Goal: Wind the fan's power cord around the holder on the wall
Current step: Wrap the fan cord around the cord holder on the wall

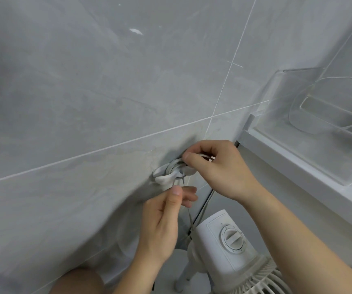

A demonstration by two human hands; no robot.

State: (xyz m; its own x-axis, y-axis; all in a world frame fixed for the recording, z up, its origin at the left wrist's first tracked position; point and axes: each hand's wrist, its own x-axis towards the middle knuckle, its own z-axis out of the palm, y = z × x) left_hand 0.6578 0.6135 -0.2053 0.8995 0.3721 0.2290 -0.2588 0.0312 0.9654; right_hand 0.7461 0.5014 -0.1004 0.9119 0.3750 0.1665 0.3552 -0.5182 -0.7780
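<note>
The white holder (166, 177) sticks out sideways from the smooth grey tile wall (86, 102), near its corner. The thin round cord (176, 165) loops around it. The right hand (219, 168) pinches the loops; the left hand (166, 217) pinches a strand hanging down toward the white plastic fan (226, 240)

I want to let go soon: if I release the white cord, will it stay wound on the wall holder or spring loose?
The cord bends into tight loops on the holder, so it looks floppy. The slack strand below, pinched by the left hand, hangs thin and light. Released, the last loop, held by the right hand, may slip.
</note>
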